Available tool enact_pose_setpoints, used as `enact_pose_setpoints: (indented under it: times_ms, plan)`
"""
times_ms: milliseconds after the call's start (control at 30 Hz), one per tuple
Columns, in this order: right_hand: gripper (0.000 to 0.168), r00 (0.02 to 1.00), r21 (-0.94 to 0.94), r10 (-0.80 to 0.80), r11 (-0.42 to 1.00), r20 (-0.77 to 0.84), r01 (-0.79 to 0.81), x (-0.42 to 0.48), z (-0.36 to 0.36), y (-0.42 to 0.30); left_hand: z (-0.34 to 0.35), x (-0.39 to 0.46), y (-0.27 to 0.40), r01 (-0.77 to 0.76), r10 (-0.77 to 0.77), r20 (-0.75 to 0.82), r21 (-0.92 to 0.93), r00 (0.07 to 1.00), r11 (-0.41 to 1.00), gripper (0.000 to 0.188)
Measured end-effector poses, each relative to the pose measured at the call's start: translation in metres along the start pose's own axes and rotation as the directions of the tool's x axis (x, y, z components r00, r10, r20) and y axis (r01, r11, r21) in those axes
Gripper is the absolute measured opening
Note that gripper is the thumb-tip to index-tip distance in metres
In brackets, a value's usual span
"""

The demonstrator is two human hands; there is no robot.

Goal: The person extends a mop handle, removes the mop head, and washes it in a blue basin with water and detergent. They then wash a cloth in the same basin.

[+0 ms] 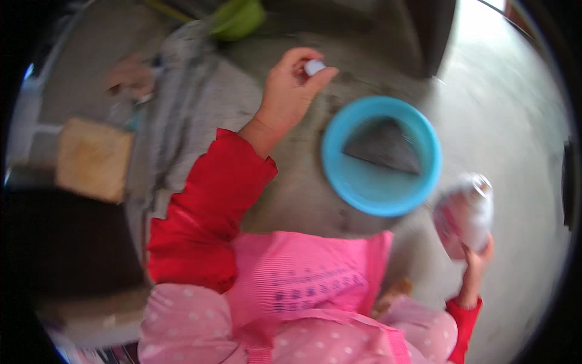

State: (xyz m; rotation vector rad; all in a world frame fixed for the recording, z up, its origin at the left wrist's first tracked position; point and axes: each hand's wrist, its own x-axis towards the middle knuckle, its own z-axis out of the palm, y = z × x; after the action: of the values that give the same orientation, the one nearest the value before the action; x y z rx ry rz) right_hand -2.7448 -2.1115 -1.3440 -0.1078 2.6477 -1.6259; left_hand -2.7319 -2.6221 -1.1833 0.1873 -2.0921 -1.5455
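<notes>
My left hand (287,98), in a red sleeve, is raised ahead of me and pinches a small white cap (314,67) between thumb and fingers. Low on the right, my right hand (478,258) grips a white bottle (470,216) with pink markings. The bottle tilts away from me, with its neck at the far end; blur hides whether anything comes out. Between the hands, a light-blue plastic basin (335,185) stands on the floor. Inside it lies a dark grey, roughly triangular piece (384,148), perhaps folded cloth, partly in cloudy liquid. Neither hand touches the basin.
A pink apron (313,273) with printed writing spreads over my lap. To the left are a yellowish square board or seat (93,159) and a grey, cloth-like strip (177,109). A lime-green plastic container (238,19) stands at the top. Concrete floor (514,132) extends right.
</notes>
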Motion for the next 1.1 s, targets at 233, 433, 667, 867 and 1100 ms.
enact_pose_setpoints:
  times_ms: [233,433,667,867,1100]
  plan:
    - [0.039,0.983,0.2,0.055,0.976,0.173,-0.09,0.008,0.031,-0.035,-0.363,-0.05,0.053,0.387,0.348,-0.508,0.848,0.787,0.363,0.035]
    - [0.049,0.994,0.192,0.109,0.976,-0.005,-0.106,0.022,0.041,-0.009,-0.392,-0.095,0.046,0.595,0.448,-0.544,0.803,0.709,0.034,0.055]
    - [0.041,0.995,0.276,0.101,0.957,-0.012,-0.094,0.025,0.048,-0.031,-0.107,-0.008,-0.029,0.1,-0.011,-0.144,0.625,0.989,0.774,0.027]
    - [0.031,0.991,0.334,0.13,0.936,-0.04,-0.109,0.011,0.035,-0.021,0.111,-0.025,-0.173,0.33,-0.682,0.175,0.773,0.711,0.542,0.095]
    - [0.035,0.991,0.28,0.134,0.953,-0.032,-0.119,-0.005,0.024,-0.023,0.124,-0.105,-0.269,0.569,-0.662,-0.052,0.563,0.748,0.599,0.075]
